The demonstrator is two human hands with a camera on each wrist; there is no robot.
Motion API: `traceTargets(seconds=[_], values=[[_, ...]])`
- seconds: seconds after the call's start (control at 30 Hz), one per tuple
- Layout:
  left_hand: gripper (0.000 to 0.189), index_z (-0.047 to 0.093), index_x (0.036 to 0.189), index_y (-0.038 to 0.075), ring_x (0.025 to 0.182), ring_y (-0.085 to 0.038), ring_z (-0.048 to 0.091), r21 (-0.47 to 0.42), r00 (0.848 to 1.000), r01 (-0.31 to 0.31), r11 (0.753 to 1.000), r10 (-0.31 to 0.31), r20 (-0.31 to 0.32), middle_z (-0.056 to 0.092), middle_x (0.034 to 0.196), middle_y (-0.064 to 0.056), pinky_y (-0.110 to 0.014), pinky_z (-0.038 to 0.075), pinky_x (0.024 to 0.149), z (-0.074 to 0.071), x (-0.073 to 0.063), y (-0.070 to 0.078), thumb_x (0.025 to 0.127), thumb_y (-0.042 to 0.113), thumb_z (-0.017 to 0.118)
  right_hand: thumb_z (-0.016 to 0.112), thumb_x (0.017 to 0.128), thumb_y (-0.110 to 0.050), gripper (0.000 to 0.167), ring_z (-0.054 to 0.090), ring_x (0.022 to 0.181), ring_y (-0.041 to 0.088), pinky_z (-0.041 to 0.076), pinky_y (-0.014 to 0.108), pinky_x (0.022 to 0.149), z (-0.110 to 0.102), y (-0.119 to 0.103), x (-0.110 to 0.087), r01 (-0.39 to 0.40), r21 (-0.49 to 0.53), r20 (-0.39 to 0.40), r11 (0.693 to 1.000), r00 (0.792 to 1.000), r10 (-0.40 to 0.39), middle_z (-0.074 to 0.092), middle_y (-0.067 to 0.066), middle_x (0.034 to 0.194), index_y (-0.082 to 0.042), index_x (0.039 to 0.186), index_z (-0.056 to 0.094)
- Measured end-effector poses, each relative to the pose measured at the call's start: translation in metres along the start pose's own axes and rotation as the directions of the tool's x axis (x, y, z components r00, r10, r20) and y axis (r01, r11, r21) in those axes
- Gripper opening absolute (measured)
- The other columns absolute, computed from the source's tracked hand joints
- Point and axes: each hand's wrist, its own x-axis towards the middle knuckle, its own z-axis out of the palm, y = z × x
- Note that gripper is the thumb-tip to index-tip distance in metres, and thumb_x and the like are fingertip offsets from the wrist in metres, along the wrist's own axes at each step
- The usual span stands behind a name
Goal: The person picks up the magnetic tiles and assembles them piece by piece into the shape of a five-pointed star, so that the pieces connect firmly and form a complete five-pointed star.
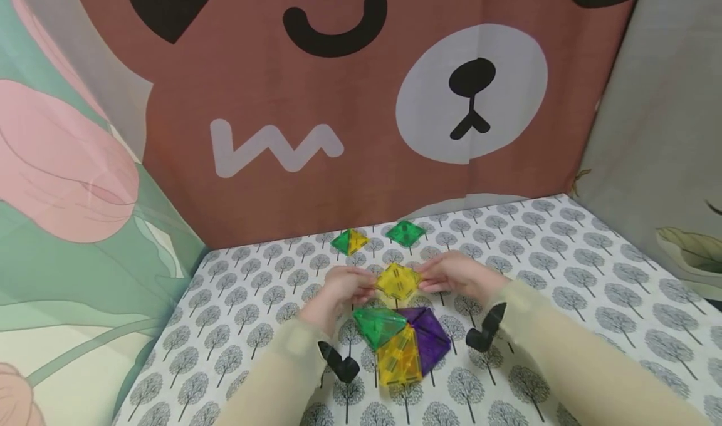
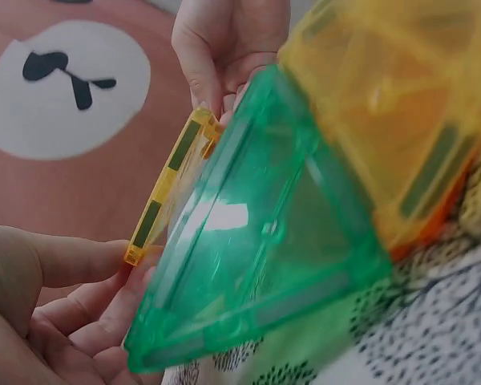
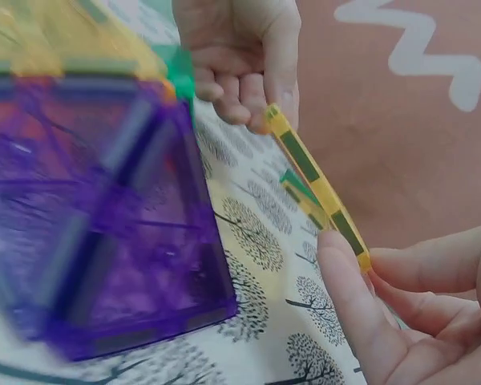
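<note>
- My left hand (image 1: 344, 288) and right hand (image 1: 457, 274) each pinch a corner of the yellow tile (image 1: 398, 280), held at frame centre above the tile structure (image 1: 402, 341).
- Advice: keep the pinch at the corners, lower edge-first onto the structure on the desk (image 1: 564, 275).

This looks like a home play corner, perhaps a child's room, though little of the room shows. A brown cartoon-bear cloth (image 1: 361, 100) hangs at the far side, a tulip-print cloth (image 1: 68, 225) on the left, and the worktop wears a tree-patterned cover (image 1: 564, 275) strewn with translucent magnetic toy tiles (image 1: 403, 344).
</note>
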Motion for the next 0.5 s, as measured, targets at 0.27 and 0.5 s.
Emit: traceTargets(seconds=[0.27, 0.5], values=[[0.013, 0.075, 0.1, 0.004, 0.087, -0.021, 0.068, 0.132, 0.999, -0.047, 0.99, 0.046, 0.012, 0.071, 0.092, -0.004, -0.039, 0.054, 0.083, 0.01, -0.009, -0.005, 0.089, 0.011, 0.073, 0.053, 0.093, 0.01, 0.031, 0.07, 0.081, 0.025, 0.058, 0.036, 0.081, -0.002, 0.012, -0.022, 0.02, 0.004, -0.001, 1.0, 1.0, -0.02, 0.068, 0.021, 0.09, 0.021, 0.122, 0.05], [0.012, 0.076, 0.097, 0.006, 0.083, -0.017, 0.064, 0.205, 0.998, -0.055, 0.977, 0.055, 0.006, 0.069, 0.094, -0.003, -0.038, 0.053, 0.083, 0.015, -0.01, -0.014, 0.087, 0.011, 0.076, 0.055, 0.091, 0.01, 0.031, 0.07, 0.082, 0.027, 0.058, 0.037, 0.081, -0.004, 0.024, -0.029, 0.007, 0.006, -0.002, 1.0, 1.0, -0.007, 0.068, 0.022, 0.092, 0.019, 0.121, 0.052]])
